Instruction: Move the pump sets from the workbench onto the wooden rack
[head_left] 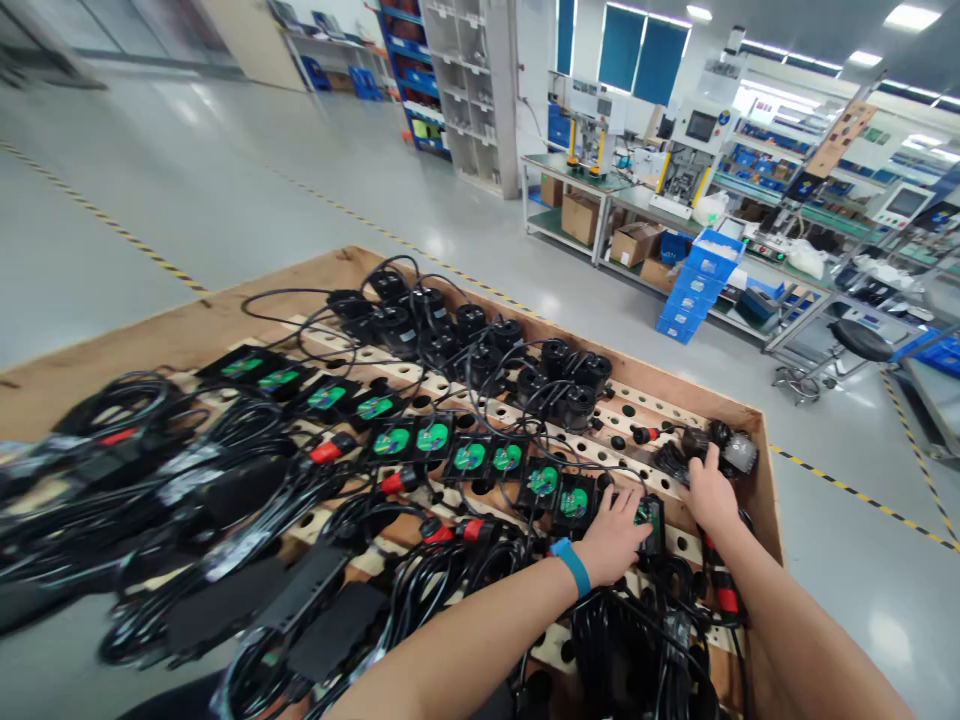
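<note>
My left hand (615,535), with a blue band (571,566) at the wrist, lies with fingers spread over the right end of a row of black square housings. Between its thumb and forefinger shows one housing with a green circuit board (646,514). Just left of the fingers is another open housing with a green board (574,502). Farther right, my right hand (711,492) has its fingers bent around a dark cylindrical part (694,441) in the box corner; its fingertips are partly hidden. A grey-topped block (740,453) sits beside that part.
A large wooden box (771,510) surrounds everything, with perforated wooden strips (637,408) inside. Black cylindrical units (484,362) stand along its far side. Coiled black cables (247,440) and red-ringed connectors (330,449) fill the near left. Workbenches (577,175) and stacked blue bins (697,285) stand beyond.
</note>
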